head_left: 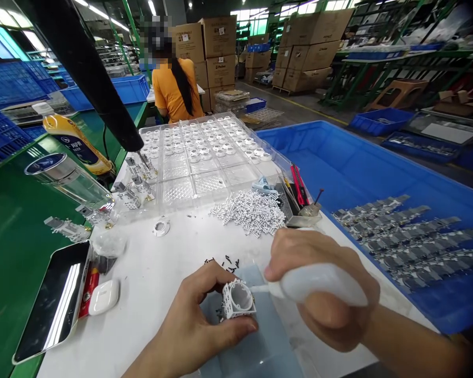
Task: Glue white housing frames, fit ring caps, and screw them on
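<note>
A small white plastic housing with a round opening (240, 299) is pinched between the thumb and fingers of my left hand (195, 315), its opening facing up. My right hand (311, 247), blurred by motion, is wrapped round a white squeeze bottle (323, 283). The bottle's thin nozzle points left, its tip at the housing's rim; whether it touches I cannot tell. Both hands are above a light blue mat (274, 328). Small black screws (230, 263) lie just beyond my left hand. Farther back is a heap of small white parts (250, 210). A white ring-shaped part (161, 227) lies left of it.
Clear trays (177, 191) with white round parts fill the table's back. A blue bin (311, 142) on the right holds rows of grey-white assemblies (418, 241). A phone (53, 299), glass bottle (74, 181) and black hanging tool (98, 79) are left. A person (177, 89) sits beyond.
</note>
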